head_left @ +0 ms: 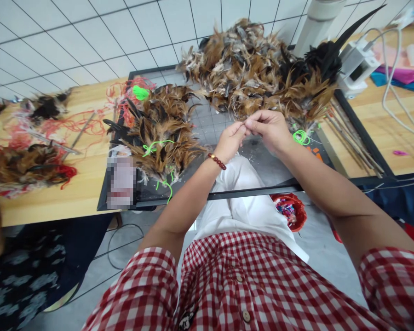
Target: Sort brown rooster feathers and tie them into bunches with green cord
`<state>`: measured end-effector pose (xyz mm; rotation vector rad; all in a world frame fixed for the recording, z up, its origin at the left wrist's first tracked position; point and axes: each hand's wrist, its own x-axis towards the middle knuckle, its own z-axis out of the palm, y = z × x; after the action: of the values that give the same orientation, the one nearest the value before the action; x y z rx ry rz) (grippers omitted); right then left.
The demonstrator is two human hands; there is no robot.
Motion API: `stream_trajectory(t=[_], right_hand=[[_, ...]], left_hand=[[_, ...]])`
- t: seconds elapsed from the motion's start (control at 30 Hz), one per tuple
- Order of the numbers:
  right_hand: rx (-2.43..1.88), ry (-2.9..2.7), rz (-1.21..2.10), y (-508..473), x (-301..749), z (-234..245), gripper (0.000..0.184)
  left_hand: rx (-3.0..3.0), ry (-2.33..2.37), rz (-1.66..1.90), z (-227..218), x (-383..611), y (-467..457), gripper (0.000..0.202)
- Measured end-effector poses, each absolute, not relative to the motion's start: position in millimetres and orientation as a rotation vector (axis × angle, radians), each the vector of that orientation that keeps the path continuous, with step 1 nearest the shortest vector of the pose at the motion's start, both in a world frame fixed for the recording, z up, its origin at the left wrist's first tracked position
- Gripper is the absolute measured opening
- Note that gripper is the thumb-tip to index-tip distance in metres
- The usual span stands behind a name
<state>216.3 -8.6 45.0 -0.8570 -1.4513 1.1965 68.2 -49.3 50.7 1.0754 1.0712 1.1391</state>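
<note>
My left hand (230, 139) and my right hand (269, 130) meet above a dark-framed glass panel (214, 126). Thumbs and fingertips of both are pinched together at one spot. Whatever they hold there is too small to make out. Just beyond them rises a large heap of brown feathers (241, 73), with black feathers (322, 59) at its right end. To the left of my hands lie bundles of brown and black feathers (169, 124), with bright green string (155, 147) across them. More green string (301, 137) lies close to my right wrist.
Thin sticks (355, 138) lie along the panel's right side. A white charger (359, 64) with cables stands behind them. Red string (89, 126) and a feather bundle (24, 168) spread over the left table, where another person sits. A red basket (296, 214) is on the floor.
</note>
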Motion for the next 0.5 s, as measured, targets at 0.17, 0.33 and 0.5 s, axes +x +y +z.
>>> stream_trajectory(t=[0.17, 0.33, 0.5], right_hand=[[-0.981, -1.68, 0.705, 9.4, 232.3, 32.9, 0.037], [-1.079, -2.149, 0.277, 11.7, 231.0, 26.2, 0.023], [-1.103, -2.362, 0.152, 13.9, 213.8, 23.0, 0.028]], left_hand=[[0.846, 1.187, 1.399, 45.5, 56.0, -36.7, 0.037], [0.675, 1.167, 1.508, 44.3, 49.2, -30.5, 0.034], [0.615, 1.156, 1.531, 45.3, 51.1, -30.6, 0.03]])
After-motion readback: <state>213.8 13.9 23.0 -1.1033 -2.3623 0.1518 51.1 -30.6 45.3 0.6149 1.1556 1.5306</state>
